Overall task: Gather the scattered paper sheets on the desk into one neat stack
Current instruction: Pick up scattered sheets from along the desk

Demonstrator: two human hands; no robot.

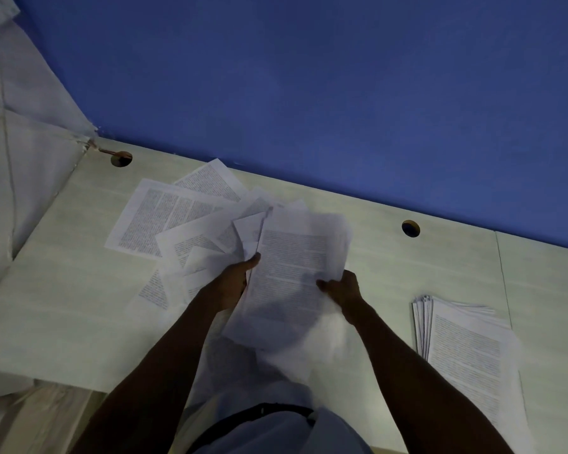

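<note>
I hold a bundle of printed paper sheets [292, 270] above the middle of the pale desk [63, 306]. My left hand [235, 280] grips its left edge with the thumb on top. My right hand [343, 290] pinches its right edge. Several loose printed sheets [164, 217] lie fanned and overlapping on the desk to the left, partly hidden behind the bundle. A separate stack of sheets [466, 352] lies on the desk at the right, its edges slightly uneven.
A blue wall [309, 93] runs along the desk's far edge. Two round cable holes, one at the left [121, 158] and one at the right [410, 228], sit near that edge. Pale fabric [20, 142] hangs over the desk's left end. A seam [502, 283] crosses the desk at right.
</note>
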